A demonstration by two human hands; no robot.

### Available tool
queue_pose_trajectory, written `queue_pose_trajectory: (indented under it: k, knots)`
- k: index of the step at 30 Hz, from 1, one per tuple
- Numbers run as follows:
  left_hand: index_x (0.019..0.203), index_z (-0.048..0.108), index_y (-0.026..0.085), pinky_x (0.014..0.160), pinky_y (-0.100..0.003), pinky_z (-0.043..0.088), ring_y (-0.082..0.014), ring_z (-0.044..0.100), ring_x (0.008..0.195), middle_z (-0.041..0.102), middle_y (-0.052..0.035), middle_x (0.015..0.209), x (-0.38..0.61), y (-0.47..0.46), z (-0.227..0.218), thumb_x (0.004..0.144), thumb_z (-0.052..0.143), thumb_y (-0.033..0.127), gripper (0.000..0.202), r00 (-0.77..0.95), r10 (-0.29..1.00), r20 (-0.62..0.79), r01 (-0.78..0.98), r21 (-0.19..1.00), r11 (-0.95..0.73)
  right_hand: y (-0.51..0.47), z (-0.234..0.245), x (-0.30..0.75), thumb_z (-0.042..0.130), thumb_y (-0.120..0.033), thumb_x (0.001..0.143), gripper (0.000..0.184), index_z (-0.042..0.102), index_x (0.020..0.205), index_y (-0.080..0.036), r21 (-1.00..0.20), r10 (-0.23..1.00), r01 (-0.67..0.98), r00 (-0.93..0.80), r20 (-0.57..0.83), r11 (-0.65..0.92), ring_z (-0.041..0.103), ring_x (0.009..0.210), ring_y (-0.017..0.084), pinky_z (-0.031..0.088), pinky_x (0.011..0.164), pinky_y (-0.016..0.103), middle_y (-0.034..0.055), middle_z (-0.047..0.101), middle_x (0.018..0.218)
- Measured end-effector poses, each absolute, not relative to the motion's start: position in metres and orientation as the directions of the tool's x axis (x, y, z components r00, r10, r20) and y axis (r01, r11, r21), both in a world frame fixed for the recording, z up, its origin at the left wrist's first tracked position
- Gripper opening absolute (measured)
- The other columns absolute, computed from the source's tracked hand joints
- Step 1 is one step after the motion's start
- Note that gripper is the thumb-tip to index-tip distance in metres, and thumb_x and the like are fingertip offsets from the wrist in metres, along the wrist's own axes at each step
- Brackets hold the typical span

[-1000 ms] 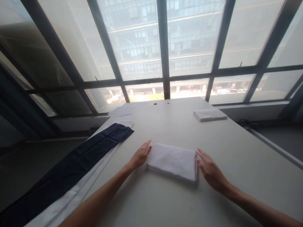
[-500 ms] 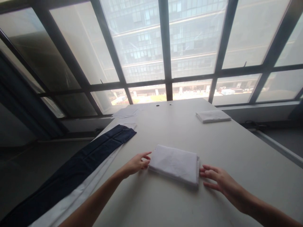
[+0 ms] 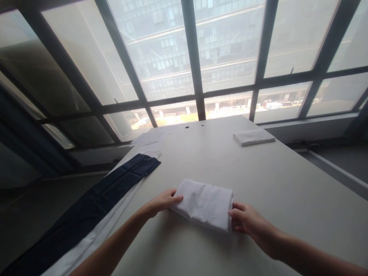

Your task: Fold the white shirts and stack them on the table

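Observation:
A folded white cloth lies between my two hands on the white table. My left hand grips its left edge, thumb on top and the other fingers hidden beneath or behind it. At the opposite edge, my right hand has its fingers curled against the folded layers, gripping the side; the fingertips are partly hidden by the cloth. The kind of garment or sheet cannot be told from the fold.
A second folded white cloth lies at the far right of the table. Dark navy trousers-like fabric and white fabric lie along the left edge. Paper sheets are at the far left, before large windows.
Both hands have closed onto the sides of the folded white cloth; before, their fingers were spread beside it. The camera view has shifted slightly.

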State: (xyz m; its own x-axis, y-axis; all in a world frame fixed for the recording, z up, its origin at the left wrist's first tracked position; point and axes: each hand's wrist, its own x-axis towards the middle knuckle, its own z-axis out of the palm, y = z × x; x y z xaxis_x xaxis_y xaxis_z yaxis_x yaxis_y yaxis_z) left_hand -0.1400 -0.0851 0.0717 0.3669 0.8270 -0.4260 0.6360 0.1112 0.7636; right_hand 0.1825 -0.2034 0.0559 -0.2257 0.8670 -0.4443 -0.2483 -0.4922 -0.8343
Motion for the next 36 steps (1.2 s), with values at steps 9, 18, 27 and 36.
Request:
queue_pose_trajectory:
  k: [9, 18, 27, 36]
  knots:
    - [0.115, 0.056, 0.018, 0.079, -0.036, 0.057, -0.0235, 0.067, 0.091, 0.067, -0.0100, 0.107, -0.091, -0.096, 0.072, 0.070, 0.083, 0.046, 0.059, 0.141, 0.933, -0.330, 0.112, 0.942, 0.316, -0.170, 0.050, 0.176, 0.071, -0.025, 0.071, 0.062, 0.051, 0.129, -0.020, -0.848, 0.919, -0.374, -0.030, -0.393, -0.375, 0.070, 0.096, 0.024, 0.055, 0.075, 0.034, 0.0107, 0.070, 0.119]
    - [0.143, 0.043, 0.030, 0.083, -0.029, 0.058, -0.0227, 0.068, 0.105, 0.065, -0.0056, 0.126, -0.005, -0.063, 0.060, 0.072, 0.076, 0.029, 0.078, 0.387, 0.832, -0.398, -0.064, 0.888, 0.455, -0.120, 0.050, 0.290, 0.068, -0.018, 0.071, 0.055, 0.055, 0.125, -0.022, -0.852, 0.950, -0.494, 0.144, -0.276, -0.173, 0.067, 0.087, 0.019, 0.055, 0.080, 0.032, 0.0064, 0.072, 0.105]
    - [0.147, 0.037, 0.035, 0.070, -0.024, 0.057, -0.0193, 0.068, 0.098, 0.062, -0.0053, 0.132, 0.125, 0.035, 0.056, 0.078, 0.076, 0.030, 0.079, 0.480, 0.844, -0.241, -0.136, 0.930, 0.343, -0.045, 0.060, 0.411, 0.065, -0.016, 0.067, 0.050, 0.059, 0.116, -0.025, -0.920, 0.939, -0.391, 0.313, -0.141, -0.008, 0.065, 0.087, 0.019, 0.053, 0.075, 0.029, 0.0037, 0.072, 0.099]
    - [0.140, 0.045, 0.030, 0.066, -0.026, 0.057, -0.0143, 0.068, 0.079, 0.066, -0.0068, 0.116, 0.256, 0.191, 0.067, 0.080, 0.080, 0.028, 0.070, 0.351, 0.930, -0.104, -0.225, 0.955, 0.192, 0.116, 0.071, 0.524, 0.066, -0.022, 0.075, 0.029, 0.060, 0.104, -0.020, -0.993, 0.804, -0.090, 0.595, 0.011, 0.081, 0.061, 0.075, 0.015, 0.052, 0.064, 0.025, 0.0018, 0.066, 0.086]
